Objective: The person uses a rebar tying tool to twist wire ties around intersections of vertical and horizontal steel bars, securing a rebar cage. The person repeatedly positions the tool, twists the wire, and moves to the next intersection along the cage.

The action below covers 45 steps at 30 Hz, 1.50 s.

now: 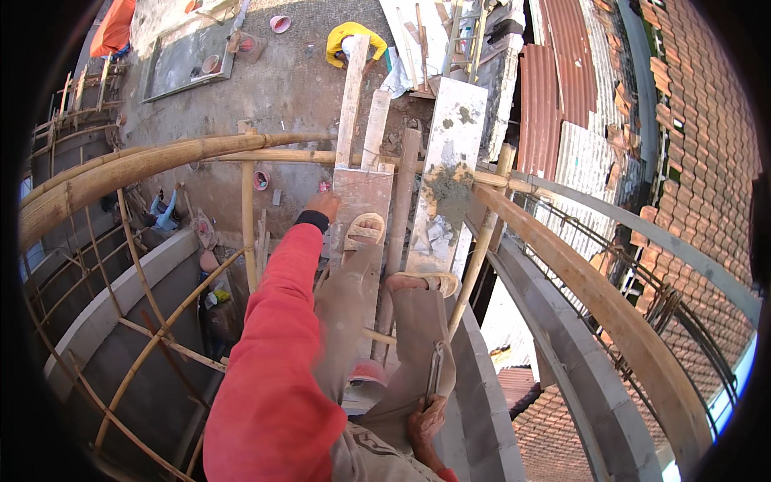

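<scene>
Head view, looking down from a bamboo scaffold; your left hand (324, 206), below a red sleeve (277, 313) and a black wristband (312, 220), reaches forward to the left edge of a short wooden board (363, 191); its fingers are too small to read, so whether they grasp the board or merely lie beside it cannot be told; your right hand (426, 418), low beside your right thigh, is closed around the lower end of a long metal tool (434, 369), which points up and away from you along the trouser leg; your left sandal (365, 228) stands on the board, while your right sandal (440, 282) is at the near end of a pale panel (450, 145) bearing a patch of wet-looking grey mortar (450, 189); a red bucket (367, 373) shows between your legs; a thick bamboo rail (144, 173) curves across the left; well below, a person in a yellow top (347, 34) bends near the far end of an upper plank (350, 104); tiled roofing (711, 153) fills the right.
</scene>
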### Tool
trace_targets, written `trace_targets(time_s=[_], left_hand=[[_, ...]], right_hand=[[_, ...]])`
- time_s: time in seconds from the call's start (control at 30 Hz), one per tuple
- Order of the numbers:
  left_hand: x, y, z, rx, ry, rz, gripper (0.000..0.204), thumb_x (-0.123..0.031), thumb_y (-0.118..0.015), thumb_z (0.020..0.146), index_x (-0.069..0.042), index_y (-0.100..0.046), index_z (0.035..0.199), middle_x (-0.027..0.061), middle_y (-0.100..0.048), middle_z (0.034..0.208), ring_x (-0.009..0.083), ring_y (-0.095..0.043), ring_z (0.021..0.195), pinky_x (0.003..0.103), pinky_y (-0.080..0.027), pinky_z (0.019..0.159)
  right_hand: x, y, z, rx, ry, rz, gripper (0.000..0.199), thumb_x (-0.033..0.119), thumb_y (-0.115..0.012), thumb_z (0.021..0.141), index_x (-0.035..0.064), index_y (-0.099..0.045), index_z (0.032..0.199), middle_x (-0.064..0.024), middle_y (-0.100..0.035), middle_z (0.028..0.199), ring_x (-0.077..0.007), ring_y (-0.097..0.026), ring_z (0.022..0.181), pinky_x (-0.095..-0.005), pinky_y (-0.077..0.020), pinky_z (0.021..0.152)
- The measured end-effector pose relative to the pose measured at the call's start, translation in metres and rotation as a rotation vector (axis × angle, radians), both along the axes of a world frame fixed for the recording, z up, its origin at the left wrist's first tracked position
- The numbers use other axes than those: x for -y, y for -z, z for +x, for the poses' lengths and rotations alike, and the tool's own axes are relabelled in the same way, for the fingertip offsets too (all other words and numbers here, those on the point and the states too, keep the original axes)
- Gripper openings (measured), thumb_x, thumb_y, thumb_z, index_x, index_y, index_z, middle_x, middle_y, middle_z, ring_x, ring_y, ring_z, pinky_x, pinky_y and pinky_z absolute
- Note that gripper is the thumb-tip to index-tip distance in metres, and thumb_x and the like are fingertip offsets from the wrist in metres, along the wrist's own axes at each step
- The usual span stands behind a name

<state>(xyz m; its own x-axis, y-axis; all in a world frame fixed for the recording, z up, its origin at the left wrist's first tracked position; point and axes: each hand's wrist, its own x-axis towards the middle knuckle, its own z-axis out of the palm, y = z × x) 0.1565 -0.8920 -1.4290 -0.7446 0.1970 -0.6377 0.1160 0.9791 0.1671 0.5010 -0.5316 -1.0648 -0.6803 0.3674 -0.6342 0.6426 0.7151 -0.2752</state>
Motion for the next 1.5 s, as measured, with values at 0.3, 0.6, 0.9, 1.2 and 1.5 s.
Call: trace_targets(time_s=[0.3, 0.6, 0.9, 1.2, 1.5], left_hand=[[-0.004, -0.239, 0.031, -0.303, -0.203, 0.588, 0.017, 0.004, -0.067, 0.085, -0.009, -0.069, 0.096, 0.0122, -0.069, 0.096, 0.0381, -0.067, 0.096, 0.047, -0.055, 0.081], [-0.046, -0.486, 0.03, -0.427, -0.287, 0.842, 0.015, 0.006, -0.064, 0.084, -0.004, -0.072, 0.092, 0.0146, -0.072, 0.093, 0.0372, -0.071, 0.093, 0.044, -0.057, 0.081], [-0.112, -0.646, -0.024, -0.381, -0.27, 1.195, 0.024, 0.012, -0.062, 0.082, -0.003, -0.073, 0.098, 0.0118, -0.073, 0.09, 0.0246, -0.073, 0.083, 0.035, -0.058, 0.073], [-0.133, -0.769, -0.062, -0.45, 0.345, 1.304, 0.011, -0.002, -0.071, 0.093, -0.005, -0.073, 0.103, 0.0101, -0.075, 0.095, 0.0208, -0.074, 0.085, 0.034, -0.058, 0.074], [-0.103, -0.818, -0.113, -0.394, 0.347, 1.112, 0.02, -0.014, -0.074, 0.097, -0.001, -0.074, 0.112, 0.0112, -0.078, 0.099, 0.0218, -0.076, 0.09, 0.033, -0.059, 0.076]], right_hand=[[-0.001, -0.038, -0.035, -0.093, 0.013, -0.122, 0.046, 0.004, -0.072, 0.09, -0.0058, -0.053, 0.13, -0.0318, -0.065, 0.121, -0.054, -0.064, 0.108, -0.056, -0.0519, 0.093], [0.009, -0.226, -0.137, -0.574, 0.029, -0.248, 0.03, 0.012, -0.069, 0.095, -0.0015, -0.057, 0.118, -0.0236, -0.063, 0.099, -0.0432, -0.066, 0.09, -0.0516, -0.051, 0.075], [0.004, -0.403, -0.256, -1.073, -0.124, -0.101, 0.038, -0.005, -0.069, 0.078, 0.0053, -0.068, 0.115, -0.0179, -0.068, 0.101, -0.0399, -0.067, 0.087, -0.0463, -0.054, 0.072], [0.002, -0.513, -0.298, -1.268, -0.565, 0.196, 0.035, 0.004, -0.067, 0.081, 0.0095, -0.07, 0.116, -0.0065, -0.067, 0.108, -0.0255, -0.063, 0.107, -0.0474, -0.045, 0.096], [0.015, -0.539, -0.309, -1.185, -0.562, 0.388, 0.021, 0.003, -0.063, 0.084, 0.0091, -0.071, 0.103, -0.0057, -0.061, 0.087, -0.0214, -0.062, 0.087, -0.0407, -0.0396, 0.082]])
